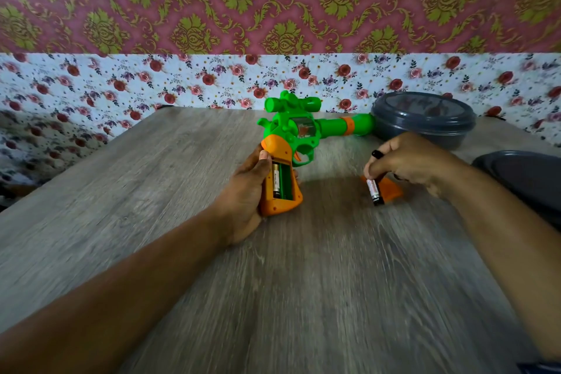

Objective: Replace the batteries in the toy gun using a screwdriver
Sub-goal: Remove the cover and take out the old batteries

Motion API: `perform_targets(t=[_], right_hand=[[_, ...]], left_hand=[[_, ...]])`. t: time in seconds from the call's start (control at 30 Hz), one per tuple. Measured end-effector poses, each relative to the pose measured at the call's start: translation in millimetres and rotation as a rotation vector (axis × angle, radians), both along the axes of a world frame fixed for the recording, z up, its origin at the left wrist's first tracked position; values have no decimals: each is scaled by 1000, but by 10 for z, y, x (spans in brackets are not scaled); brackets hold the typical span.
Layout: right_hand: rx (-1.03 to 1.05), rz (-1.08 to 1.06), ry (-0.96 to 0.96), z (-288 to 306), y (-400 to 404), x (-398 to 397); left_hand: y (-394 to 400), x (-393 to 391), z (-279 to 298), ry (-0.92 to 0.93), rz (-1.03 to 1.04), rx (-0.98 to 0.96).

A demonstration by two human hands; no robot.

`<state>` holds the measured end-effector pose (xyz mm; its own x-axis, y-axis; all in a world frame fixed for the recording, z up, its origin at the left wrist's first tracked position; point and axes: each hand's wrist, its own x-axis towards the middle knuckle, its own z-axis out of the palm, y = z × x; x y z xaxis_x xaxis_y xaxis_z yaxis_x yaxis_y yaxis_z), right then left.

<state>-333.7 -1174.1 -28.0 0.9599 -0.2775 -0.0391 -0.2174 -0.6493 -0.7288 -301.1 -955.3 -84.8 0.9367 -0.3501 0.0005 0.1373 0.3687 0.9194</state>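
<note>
A green and orange toy gun [306, 127] lies on the wooden table, barrel pointing right. My left hand [246, 191] grips its orange handle, whose battery compartment is uncovered. One battery [275, 181] sits in the left slot; the slot beside it is bare green. My right hand [416, 162] pinches a second battery [374, 190] upright over the table, to the right of the gun. A black tip [377, 154], perhaps the screwdriver's end, sticks out above the fingers of that hand. The orange compartment cover [391, 190] lies under it on the table.
A grey lidded plastic container [425, 120] stands at the back right, touching the gun's muzzle. A dark grey lid or plate [522, 173] lies at the right edge. The table [273, 282] meets a flower-patterned wall at its far edge.
</note>
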Motion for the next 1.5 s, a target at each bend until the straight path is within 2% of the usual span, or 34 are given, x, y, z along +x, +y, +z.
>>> perform_targets(t=[0.23,0.37,0.67,1.07,1.23,1.33,1.37,1.4,1.5], right_hand=[[-175,2,20,-78,-17,50],[-118,-38,51,49,-81,-11],[-44,-31,379,135,-345,-119],[-203,-62,340,50,-337,-87],[-192,-77,158,64,-286,-23],[-374,-84,-182,18,-119,37],[-302,-62,-316,-16,-16,44],[-141,-13,-408,-49,96,57],[337,168,-513,-127,424,55]], left_hand=[[12,14,-14,6,-5,16],[15,22,-18,4,-5,29],[14,9,-9,-8,-25,21],[27,20,-14,3,-26,3],[16,11,-16,-5,-15,8],[17,15,-20,2,-12,16],[18,19,-21,5,-11,21],[23,19,-16,8,-10,24],[16,8,-5,22,-14,17]])
